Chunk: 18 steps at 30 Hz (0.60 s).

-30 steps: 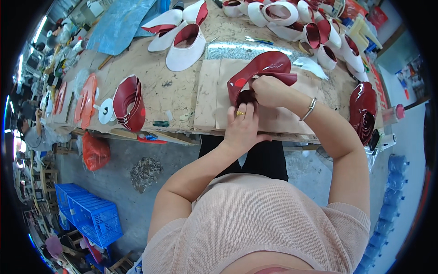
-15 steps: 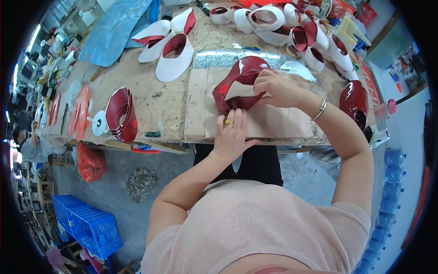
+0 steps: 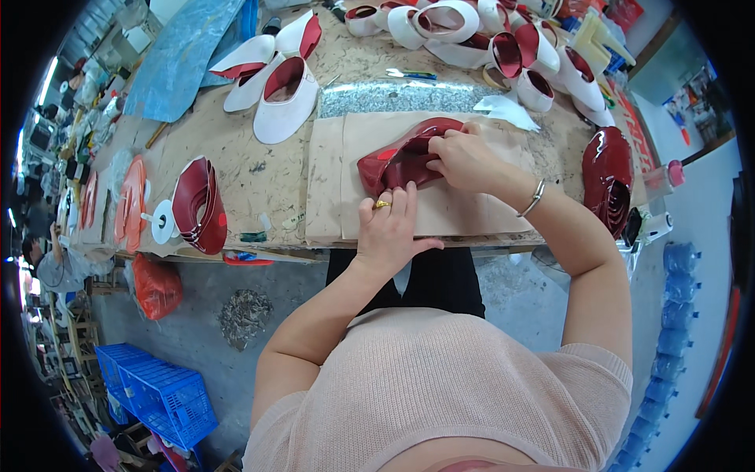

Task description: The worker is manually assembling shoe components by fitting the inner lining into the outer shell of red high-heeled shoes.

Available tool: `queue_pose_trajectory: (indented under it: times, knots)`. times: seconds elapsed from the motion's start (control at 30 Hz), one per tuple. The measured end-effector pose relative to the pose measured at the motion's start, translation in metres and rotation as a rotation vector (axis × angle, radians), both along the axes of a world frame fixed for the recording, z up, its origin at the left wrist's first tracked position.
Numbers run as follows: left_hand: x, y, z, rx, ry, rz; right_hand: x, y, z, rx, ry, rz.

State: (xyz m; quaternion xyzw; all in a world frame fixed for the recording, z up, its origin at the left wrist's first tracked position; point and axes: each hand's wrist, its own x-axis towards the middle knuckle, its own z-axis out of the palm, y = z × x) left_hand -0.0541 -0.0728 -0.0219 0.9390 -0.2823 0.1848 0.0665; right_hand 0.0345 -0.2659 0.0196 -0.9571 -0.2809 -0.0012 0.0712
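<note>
A glossy dark red shoe upper (image 3: 376,167) lies on its side on a stack of beige sheets (image 3: 326,200), its hollow inside turned towards me. My left hand (image 3: 388,228), with a gold ring, grips the near edge with its fingertips, the thumb stretched out to the right. My right hand (image 3: 464,157), a bracelet on its wrist, pinches the opening's right edge, and its fingertips reach partly into the upper. The far rim is partly hidden behind this hand. A small bright red spot shows on the upper's left part.
Nested red uppers (image 3: 198,206) stand at the left and more red uppers (image 3: 607,177) at the right. White uppers (image 3: 287,101) and a heap of white ones (image 3: 448,22) lie farther back. Beyond the sheets is a shiny metal plate (image 3: 370,97); a white spool (image 3: 163,222) lies left.
The upper has been tipped lower and flatter, with more of its inside showing. The cream flap by my right fingers is out of sight. My right hand has shifted slightly.
</note>
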Motion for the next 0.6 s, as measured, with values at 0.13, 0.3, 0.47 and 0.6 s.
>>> queue_pose_trajectory:
  times: [0.13, 0.3, 0.47, 0.6]
  knots:
    - [0.005, -0.003, 0.007, -0.024, 0.04, 0.01, -0.003, 0.001, -0.003, 0.027, -0.038, -0.013]
    - [0.006, -0.011, 0.017, -0.051, 0.154, 0.025, -0.015, -0.005, -0.008, 0.188, -0.104, -0.003]
    - [0.004, -0.017, 0.008, -0.005, 0.099, -0.01, -0.004, -0.036, 0.018, 0.105, -0.222, 0.317]
    - [0.01, -0.021, 0.008, 0.005, 0.186, -0.102, 0.02, -0.037, 0.038, -0.133, -0.437, 0.735]
